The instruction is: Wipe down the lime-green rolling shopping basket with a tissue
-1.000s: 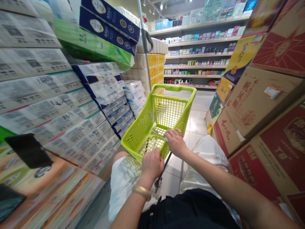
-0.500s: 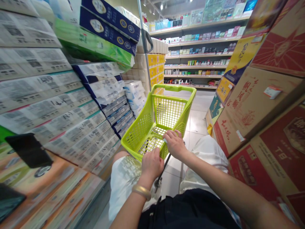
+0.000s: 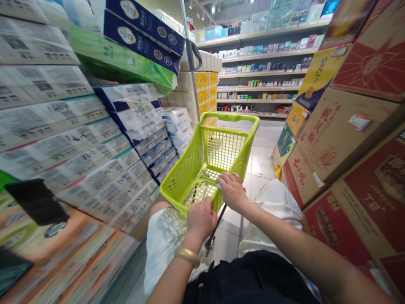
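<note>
Fingers of left hand (image 3: pixel 201 216): folded over the cart's near rim, apparently closed on it.
Fingers of right hand (image 3: pixel 233 191): bent, close together at the rim just beside the left hand; whether they grip or only rest, I cannot tell.
Shelves (image 3: pixel 262 89): across the far end, full of small goods.
Packs (image 3: pixel 79 122): stacked high along the left side.
Boxes (image 3: pixel 325 126): stacked along the right side.
Cart (image 3: pixel 179 181): green, on the floor (image 3: pixel 264 154) ahead of the person, its near end between the knees; no goods show inside.
Cart's long axis: runs from the lap away toward the shelves, slanting slightly right.
Cart's handle (image 3: pixel 237 117): raised at the far end, pointing away from the person.
Cart, step in hand: judged by the pose, steadying its near end with both hands.
Cart, next move: shifting it would seem to call for an even hold on the rim and care for the packs at left.
Slab (image 3: pixel 36 202): black, over the orange packs at lower left.
Rod (image 3: pixel 217 224): dark, slanting down from the near rim; its lower end is unclear.
Bracelet (image 3: pixel 187 256): gold-toned, around the left wrist.
White bit (image 3: pixel 218 185): at the right fingertips, too small to identify.
</note>
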`<state>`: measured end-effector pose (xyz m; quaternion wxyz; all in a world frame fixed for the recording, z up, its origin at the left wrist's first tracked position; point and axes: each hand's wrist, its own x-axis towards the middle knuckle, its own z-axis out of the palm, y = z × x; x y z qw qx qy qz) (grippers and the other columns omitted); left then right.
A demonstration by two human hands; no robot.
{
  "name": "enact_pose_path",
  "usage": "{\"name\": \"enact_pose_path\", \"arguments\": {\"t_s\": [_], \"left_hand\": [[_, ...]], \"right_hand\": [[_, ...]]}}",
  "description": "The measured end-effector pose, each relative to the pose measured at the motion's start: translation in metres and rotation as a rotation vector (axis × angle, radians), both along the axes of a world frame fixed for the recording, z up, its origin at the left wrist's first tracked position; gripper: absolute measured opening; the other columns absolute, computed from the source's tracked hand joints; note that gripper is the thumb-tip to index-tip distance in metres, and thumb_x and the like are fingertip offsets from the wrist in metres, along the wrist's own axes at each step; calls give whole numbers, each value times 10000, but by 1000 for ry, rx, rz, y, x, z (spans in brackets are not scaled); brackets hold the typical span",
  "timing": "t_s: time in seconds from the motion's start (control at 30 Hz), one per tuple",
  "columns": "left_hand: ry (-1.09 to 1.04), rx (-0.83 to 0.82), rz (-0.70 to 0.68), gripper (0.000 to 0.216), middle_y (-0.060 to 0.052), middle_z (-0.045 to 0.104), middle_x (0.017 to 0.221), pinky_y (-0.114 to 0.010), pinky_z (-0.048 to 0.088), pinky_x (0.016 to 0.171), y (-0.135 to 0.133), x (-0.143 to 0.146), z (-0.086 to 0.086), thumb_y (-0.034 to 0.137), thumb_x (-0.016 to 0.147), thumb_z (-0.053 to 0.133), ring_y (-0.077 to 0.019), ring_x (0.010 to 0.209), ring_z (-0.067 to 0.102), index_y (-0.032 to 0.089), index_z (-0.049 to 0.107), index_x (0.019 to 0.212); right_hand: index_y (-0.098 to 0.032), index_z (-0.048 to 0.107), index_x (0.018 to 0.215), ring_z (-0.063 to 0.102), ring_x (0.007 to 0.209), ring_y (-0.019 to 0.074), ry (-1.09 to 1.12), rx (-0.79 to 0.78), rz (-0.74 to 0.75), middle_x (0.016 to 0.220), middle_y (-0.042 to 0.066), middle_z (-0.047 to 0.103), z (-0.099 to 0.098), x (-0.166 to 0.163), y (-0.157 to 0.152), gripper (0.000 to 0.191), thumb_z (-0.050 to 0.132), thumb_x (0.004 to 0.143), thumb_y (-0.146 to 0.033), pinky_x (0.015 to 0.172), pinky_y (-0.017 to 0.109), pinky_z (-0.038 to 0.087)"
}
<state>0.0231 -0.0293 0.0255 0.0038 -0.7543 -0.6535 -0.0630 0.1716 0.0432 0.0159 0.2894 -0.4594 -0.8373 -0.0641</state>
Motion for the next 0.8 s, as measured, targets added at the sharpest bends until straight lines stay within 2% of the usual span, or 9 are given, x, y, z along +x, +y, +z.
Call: {"name": "enact_pose_path", "arguments": {"t_s": [0.1, 0.17, 0.23, 0.37, 0.43, 0.5, 0.67, 0.8], "left_hand": [[5, -17, 12, 184, -74, 688, 900, -326, 422, 756, 0, -1, 0, 196, 785, 500, -238, 871, 641, 196, 546, 964], [13, -15, 10, 192, -73, 687, 900, -325, 422, 749, 0, -2, 0, 197, 784, 500, -239, 869, 641, 194, 544, 971], [16, 2, -3, 186, -68, 682, 894, -325, 418, 743, 0, -3, -1, 194, 788, 493, -237, 862, 640, 197, 541, 968], [11, 25, -9, 148, -68, 681, 882, -330, 410, 737, 0, -2, -3, 194, 809, 472, -236, 850, 638, 203, 540, 939], [4, 24, -7, 149, -72, 683, 881, -335, 410, 744, 0, -1, -2, 193, 807, 472, -239, 851, 637, 204, 541, 939], [-2, 23, -9, 163, -74, 682, 884, -339, 412, 752, 0, 0, -2, 189, 798, 476, -241, 853, 636, 203, 543, 946], [11, 5, 5, 181, -80, 680, 890, -337, 418, 738, 0, -2, -1, 196, 786, 485, -247, 849, 638, 193, 544, 958], [17, 8, -13, 167, -76, 678, 869, -339, 413, 729, 0, -3, -1, 197, 802, 471, -247, 840, 636, 193, 540, 954]], "right_hand": [[-224, 613, 1024, 474, 1178, 208, -17, 24, 116, 1090, 54, 641, -4, -11, -17, 244, 503, 859, -83, 1061, 375, 173], [-231, 616, 1018, 485, 1166, 203, -34, 30, 150, 1080, 46, 645, -3, -11, -18, 236, 503, 866, -91, 1066, 379, 166], [-234, 619, 1003, 496, 1148, 201, -51, 28, 131, 1066, 42, 649, -1, -4, -9, 235, 488, 873, -88, 1069, 388, 160], [-226, 620, 1004, 502, 1137, 206, -34, -2, 1, 1062, 52, 653, 5, 12, 16, 282, 452, 867, -45, 1068, 405, 148], [-222, 619, 1014, 484, 1167, 215, -16, -11, -45, 1065, 60, 653, 5, 12, 18, 306, 447, 854, -27, 1068, 410, 143], [-218, 617, 1018, 466, 1192, 219, -7, 2, -35, 1071, 67, 651, 2, 6, 9, 296, 453, 853, -33, 1070, 407, 144], [-226, 614, 1014, 473, 1183, 205, -32, 42, 132, 1077, 57, 646, -5, -12, -18, 227, 476, 885, -100, 1086, 394, 137], [-228, 619, 996, 495, 1147, 206, -64, 13, 96, 1065, 50, 647, 2, 0, -2, 238, 476, 875, -81, 1080, 400, 146]]}}
